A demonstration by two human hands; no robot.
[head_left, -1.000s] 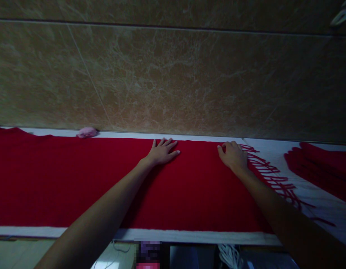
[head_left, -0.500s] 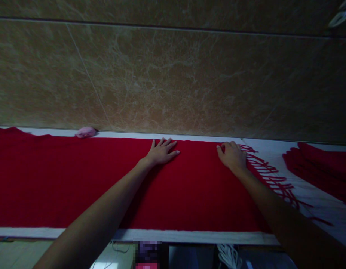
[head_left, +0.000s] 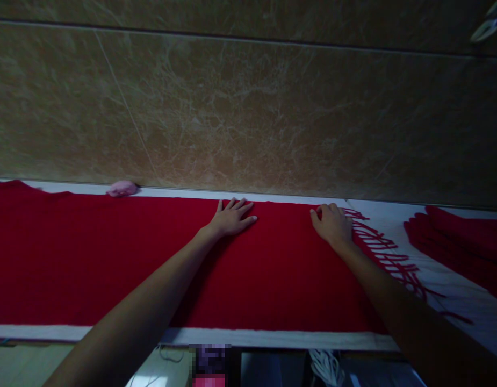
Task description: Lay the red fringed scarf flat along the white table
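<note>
A long red scarf (head_left: 111, 258) lies spread flat along a white-covered table (head_left: 272, 337). Its fringe (head_left: 387, 252) trails off at the right end. My left hand (head_left: 232, 217) rests flat on the scarf's far edge with fingers spread, holding nothing. My right hand (head_left: 332, 223) lies palm down on the cloth at the far right corner, just beside the fringe, fingers slightly curled against the fabric.
A folded stack of red scarves (head_left: 461, 244) sits on the table at the right. A small pink lump (head_left: 122, 188) lies at the table's back edge against the brown marble wall (head_left: 248, 107). White cord (head_left: 326, 368) hangs below the table's front edge.
Both hands stay where they were on the scarf. Only the view has shifted a little.
</note>
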